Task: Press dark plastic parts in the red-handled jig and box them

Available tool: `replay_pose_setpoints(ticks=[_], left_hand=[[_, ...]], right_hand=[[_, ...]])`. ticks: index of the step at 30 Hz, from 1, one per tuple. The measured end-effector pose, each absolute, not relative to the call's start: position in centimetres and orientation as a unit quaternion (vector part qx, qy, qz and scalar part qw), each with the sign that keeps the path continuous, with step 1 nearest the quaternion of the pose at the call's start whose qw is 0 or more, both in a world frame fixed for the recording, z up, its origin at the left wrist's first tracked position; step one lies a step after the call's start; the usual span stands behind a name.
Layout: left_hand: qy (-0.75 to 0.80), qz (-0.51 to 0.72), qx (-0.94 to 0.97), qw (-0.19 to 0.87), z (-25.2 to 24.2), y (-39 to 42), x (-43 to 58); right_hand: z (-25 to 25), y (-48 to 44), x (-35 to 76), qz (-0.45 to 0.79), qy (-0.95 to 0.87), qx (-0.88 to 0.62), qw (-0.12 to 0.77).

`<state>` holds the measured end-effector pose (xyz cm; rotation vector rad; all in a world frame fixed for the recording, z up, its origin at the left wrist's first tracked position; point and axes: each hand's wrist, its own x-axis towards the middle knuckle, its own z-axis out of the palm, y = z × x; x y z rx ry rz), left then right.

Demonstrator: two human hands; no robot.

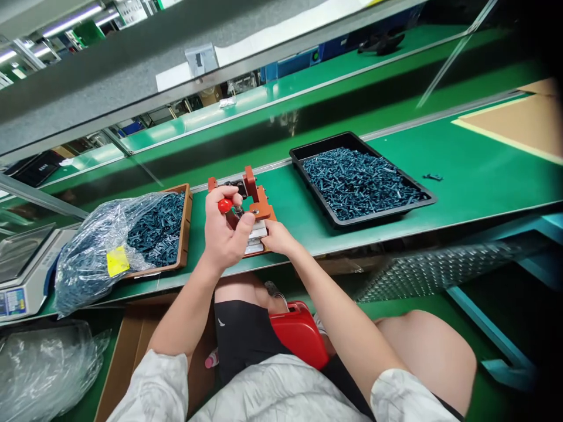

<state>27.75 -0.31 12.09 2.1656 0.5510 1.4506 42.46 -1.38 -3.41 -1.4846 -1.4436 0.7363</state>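
Observation:
A small orange-brown hand press jig [257,202] stands on the green bench [461,170] in front of me. My left hand [224,234] is closed around the jig's lever, whose red knob [224,205] shows between thumb and fingers. My right hand [276,237] rests at the jig's front right, fingers curled against its white base plate [257,233]; what they hold, if anything, is hidden. A black tray [308,153] of several small dark blue-grey parts lies to the right of the jig.
A brown tray [186,225] with a clear plastic bag [94,246] of the same dark parts sits left of the jig. A weighing scale [24,269] stands at far left. One loose part [433,176] lies right of the black tray. A red case [301,331] lies on my lap.

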Motion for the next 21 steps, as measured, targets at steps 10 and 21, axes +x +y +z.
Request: replay_pose_setpoints(ticks=[10,21], left_hand=[[0.204,0.536,0.762,0.3,16.1,8.6,31.7],[0.391,0.484,0.769,0.145,2.4,4.5,21.3]], right_hand=[[-4.1,-1.5,42.3,0.248,-0.587,-0.62,0.457],[-4.1,-2.0,41.4,0.24,-0.616,-0.575,0.482]])
